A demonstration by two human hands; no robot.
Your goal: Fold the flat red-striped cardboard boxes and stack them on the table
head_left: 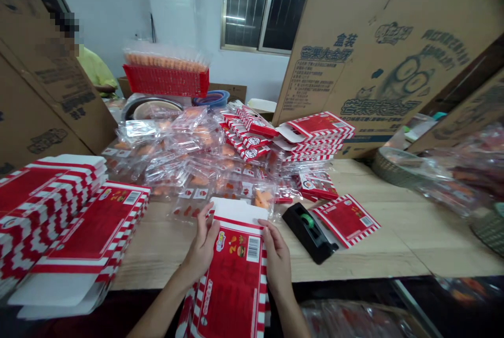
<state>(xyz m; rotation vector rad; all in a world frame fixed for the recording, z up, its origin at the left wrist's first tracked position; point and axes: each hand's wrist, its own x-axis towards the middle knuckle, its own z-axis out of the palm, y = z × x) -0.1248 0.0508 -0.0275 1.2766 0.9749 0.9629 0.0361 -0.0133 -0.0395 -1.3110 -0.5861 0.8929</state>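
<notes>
Nearest the camera in the head view, a red carton with striped edges stood out beyond the near edge of the table, its printed face up and its white end flap reaching over the tabletop toward the far side. The left hand held it by the left edge close to the flap; the right hand held the right edge, thumb on the face. Both grips were narrow, closed on the carton.

The table was pale wood with visible grain and a seam on the right. At the near left, tall stacks of flat cartons overlapped. Right of the hands lay a black tape dispenser with a green roll, and just beside it a loose carton. Beyond, a shiny heap of clear packets covered the middle, with more striped boxes piled on its right. A round basket stood farther right, and other packets showed below the tabletop at the near right.

At the far side stood a red crate and a blue basin. Large printed cardboard screened the right, and a brown cardboard panel the left, with a yellow sleeve of another person behind it. The far wall was pale and glossy, its barred window dark, catching reflected lights.
</notes>
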